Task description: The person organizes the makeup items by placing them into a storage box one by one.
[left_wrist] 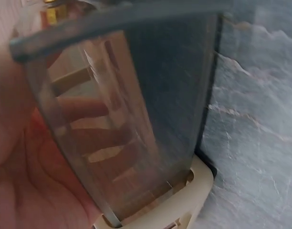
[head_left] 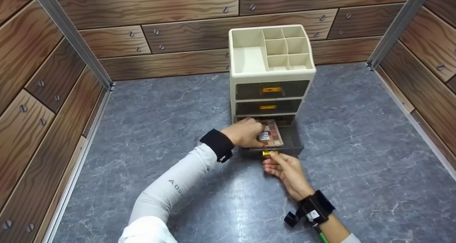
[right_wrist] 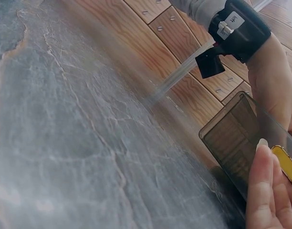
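A cream organizer (head_left: 233, 89) stands on the floor with its lowest dark see-through drawer (head_left: 295, 138) pulled out. Inside that drawer lies an eyeshadow palette (head_left: 275, 133) with brown and pink pans, slightly slanted. My left hand (head_left: 244, 132) reaches in from the left and holds the palette by its left side, thumb near the drawer front. Through the clear drawer wall, the left wrist view shows its fingers (left_wrist: 96, 136) bent beside the palette. My right hand (head_left: 290, 173) pinches the yellow drawer handle (head_left: 266, 153) between thumb and fingers.
Two upper drawers (head_left: 272, 90) of the organizer are closed, with orange-yellow handles. Divided compartments (head_left: 276, 47) form its top. Wood-patterned panels (head_left: 185, 36) wall in the grey marbled surface (head_left: 171, 111) at the back and both sides.
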A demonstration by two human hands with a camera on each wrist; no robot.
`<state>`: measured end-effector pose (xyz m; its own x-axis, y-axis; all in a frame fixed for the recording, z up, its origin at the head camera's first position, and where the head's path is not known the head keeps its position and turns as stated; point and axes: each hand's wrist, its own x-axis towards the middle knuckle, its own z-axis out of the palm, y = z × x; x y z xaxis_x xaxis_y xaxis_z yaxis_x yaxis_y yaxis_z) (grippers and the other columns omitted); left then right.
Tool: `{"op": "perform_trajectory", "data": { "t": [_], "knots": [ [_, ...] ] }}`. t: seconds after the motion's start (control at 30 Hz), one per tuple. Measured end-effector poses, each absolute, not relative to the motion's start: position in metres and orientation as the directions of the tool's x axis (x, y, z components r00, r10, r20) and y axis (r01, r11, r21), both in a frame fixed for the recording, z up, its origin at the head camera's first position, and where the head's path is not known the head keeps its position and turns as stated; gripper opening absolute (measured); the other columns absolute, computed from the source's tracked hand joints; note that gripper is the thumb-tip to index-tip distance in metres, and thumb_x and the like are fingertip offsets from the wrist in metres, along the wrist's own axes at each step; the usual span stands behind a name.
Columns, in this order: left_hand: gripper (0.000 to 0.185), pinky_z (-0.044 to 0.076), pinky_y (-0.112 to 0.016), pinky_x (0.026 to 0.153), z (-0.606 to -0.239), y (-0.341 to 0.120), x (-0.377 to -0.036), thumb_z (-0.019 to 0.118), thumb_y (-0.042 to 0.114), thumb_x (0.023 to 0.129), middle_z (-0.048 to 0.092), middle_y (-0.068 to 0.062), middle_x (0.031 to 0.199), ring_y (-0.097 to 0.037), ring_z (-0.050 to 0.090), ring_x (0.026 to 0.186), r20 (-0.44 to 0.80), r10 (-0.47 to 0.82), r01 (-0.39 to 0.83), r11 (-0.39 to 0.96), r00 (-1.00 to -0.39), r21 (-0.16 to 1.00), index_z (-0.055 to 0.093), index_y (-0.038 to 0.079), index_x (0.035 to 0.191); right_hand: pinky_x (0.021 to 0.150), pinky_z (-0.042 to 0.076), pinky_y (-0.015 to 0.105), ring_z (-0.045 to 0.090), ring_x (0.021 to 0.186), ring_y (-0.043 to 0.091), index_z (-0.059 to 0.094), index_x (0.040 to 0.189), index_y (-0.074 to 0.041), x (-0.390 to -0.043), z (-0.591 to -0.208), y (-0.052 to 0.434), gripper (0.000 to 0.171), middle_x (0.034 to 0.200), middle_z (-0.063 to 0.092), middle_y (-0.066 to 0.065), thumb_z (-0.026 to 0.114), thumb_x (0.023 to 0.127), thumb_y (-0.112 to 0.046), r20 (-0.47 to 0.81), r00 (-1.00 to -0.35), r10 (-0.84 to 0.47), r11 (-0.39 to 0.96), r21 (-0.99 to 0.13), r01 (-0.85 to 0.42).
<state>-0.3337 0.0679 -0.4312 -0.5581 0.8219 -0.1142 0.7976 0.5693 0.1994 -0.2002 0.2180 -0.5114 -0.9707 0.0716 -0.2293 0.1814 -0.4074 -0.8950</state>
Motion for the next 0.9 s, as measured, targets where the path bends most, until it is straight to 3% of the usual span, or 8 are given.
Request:
{"op": "perform_trajectory", "data": {
  "t": [0.3,0.4,0.53,0.63,0.77,0.9],
  "knots": [
    [0.038,0.054,-0.034,0.072,-0.438,0.069,-0.335,0.076,0.046,0.078,0.064,0.001,0.083,-0.019,0.061,0.079,-0.076,0.818,0.816,0.575,-0.57,0.061,0.066,0.013,0.095,0.069,0.059,0.031,0.067,0.068,0.02,0.06,0.099,0.008,-0.201,-0.509,0.216,0.022,0.081,0.068,0.015,0.063,0.092,-0.013,-0.235,-0.969,0.08,-0.404,-0.896,0.184],
    [0.043,0.054,-0.033,0.071,-0.439,0.067,-0.334,0.075,0.048,0.078,0.065,0.0,0.087,-0.018,0.062,0.079,-0.069,0.815,0.812,0.58,-0.576,0.067,0.065,0.013,0.101,0.069,0.059,0.031,0.067,0.068,0.021,0.06,0.099,0.008,-0.201,-0.51,0.215,0.022,0.082,0.068,0.016,0.063,0.092,-0.013,-0.239,-0.968,0.08,-0.407,-0.894,0.187],
    [0.041,0.055,-0.033,0.072,-0.435,0.064,-0.333,0.067,0.047,0.086,0.064,0.0,0.093,-0.018,0.063,0.08,-0.027,0.833,0.827,0.552,-0.552,0.105,0.063,0.012,0.108,0.069,0.059,0.031,0.067,0.068,0.021,0.06,0.099,0.008,-0.201,-0.51,0.215,0.021,0.082,0.068,0.017,0.062,0.092,-0.012,-0.23,-0.97,0.081,-0.414,-0.893,0.177],
    [0.035,0.055,-0.028,0.074,-0.425,0.062,-0.33,0.059,0.043,0.092,0.065,0.002,0.096,-0.014,0.064,0.081,0.076,0.858,0.851,0.485,-0.507,0.2,0.063,0.012,0.108,0.069,0.059,0.031,0.067,0.069,0.021,0.06,0.099,0.007,-0.202,-0.51,0.214,0.021,0.082,0.068,0.016,0.062,0.092,-0.012,-0.22,-0.972,0.079,-0.418,-0.893,0.168],
    [0.042,0.053,-0.018,0.076,-0.4,0.063,-0.323,0.054,0.044,0.094,0.069,-0.001,0.105,-0.008,0.066,0.084,0.241,0.861,0.861,0.342,-0.447,0.376,0.064,0.01,0.116,0.071,0.059,0.032,0.068,0.071,0.022,0.061,0.098,0.006,-0.202,-0.511,0.215,0.021,0.082,0.069,0.016,0.062,0.093,-0.014,-0.224,-0.972,0.075,-0.423,-0.89,0.172],
    [0.052,0.048,-0.015,0.088,-0.369,0.065,-0.32,0.055,0.048,0.092,0.065,-0.005,0.12,-0.008,0.063,0.101,0.326,0.811,0.783,0.239,-0.487,0.574,0.058,0.009,0.126,0.072,0.059,0.033,0.068,0.072,0.022,0.061,0.095,0.004,-0.201,-0.512,0.217,0.019,0.083,0.069,0.015,0.063,0.092,-0.014,-0.231,-0.969,0.09,-0.422,-0.89,0.173]
  ]
}}
